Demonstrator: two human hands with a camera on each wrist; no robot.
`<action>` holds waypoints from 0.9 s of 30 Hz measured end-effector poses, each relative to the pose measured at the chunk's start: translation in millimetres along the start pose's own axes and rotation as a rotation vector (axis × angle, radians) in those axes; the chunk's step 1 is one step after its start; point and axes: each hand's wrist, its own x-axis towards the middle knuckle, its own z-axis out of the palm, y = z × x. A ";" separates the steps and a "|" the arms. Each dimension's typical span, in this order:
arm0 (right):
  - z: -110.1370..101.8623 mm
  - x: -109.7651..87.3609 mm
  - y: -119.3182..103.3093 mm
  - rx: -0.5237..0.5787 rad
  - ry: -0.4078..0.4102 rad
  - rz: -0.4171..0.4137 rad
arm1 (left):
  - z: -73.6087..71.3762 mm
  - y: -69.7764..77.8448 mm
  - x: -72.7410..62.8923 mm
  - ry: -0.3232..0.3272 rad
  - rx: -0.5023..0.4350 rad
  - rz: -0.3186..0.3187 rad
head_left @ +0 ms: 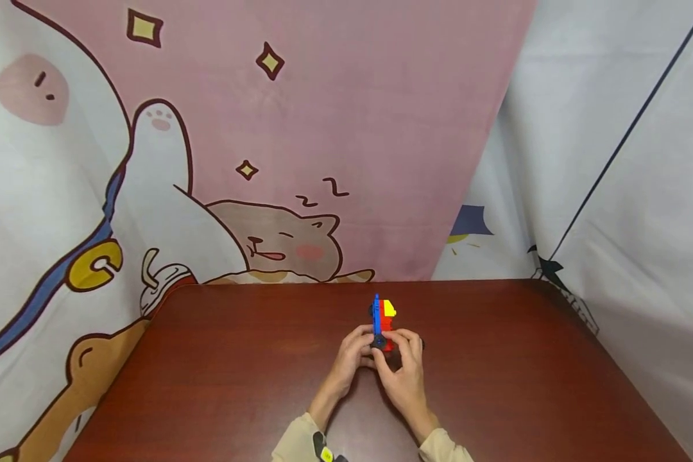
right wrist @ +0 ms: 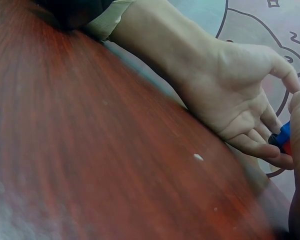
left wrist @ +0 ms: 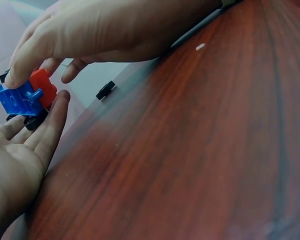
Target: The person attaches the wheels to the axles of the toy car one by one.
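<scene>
A small toy car point(head_left: 384, 321) of building blocks, with a blue base, red blocks, a yellow piece and black wheels, is held between the two hands above the table. My left hand point(head_left: 346, 362) grips it from the left; in the left wrist view its fingers point(left wrist: 52, 125) lie along the underside near a wheel point(left wrist: 36, 120). From the other side my right hand point(head_left: 405, 378) pinches the near end, thumb and forefinger around a black wheel point(head_left: 378, 341). In the right wrist view only a bit of the blue block point(right wrist: 285, 132) shows, the rest being hidden by fingers.
The brown wooden table point(head_left: 237, 359) lies under both hands. A loose black piece point(left wrist: 106, 90), wheel-like, rests on it beyond the right hand. A tiny white scrap point(right wrist: 198, 157) lies near the forearms. Printed cloth point(head_left: 381, 128) hangs behind the table's far edge.
</scene>
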 end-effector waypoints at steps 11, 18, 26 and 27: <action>-3.5 -0.4 -6.9 0.061 -0.029 0.087 | 1.5 -0.1 -1.3 -0.047 -0.030 0.006; -2.8 7.1 -21.3 0.117 0.009 0.183 | 1.1 2.2 -1.0 -0.054 -0.037 -0.010; -2.5 4.4 -10.0 0.236 -0.094 0.509 | 2.3 3.5 -2.5 -0.080 -0.057 -0.009; -3.0 4.3 -8.8 0.235 -0.123 0.530 | 2.6 3.4 -2.5 -0.087 -0.070 -0.012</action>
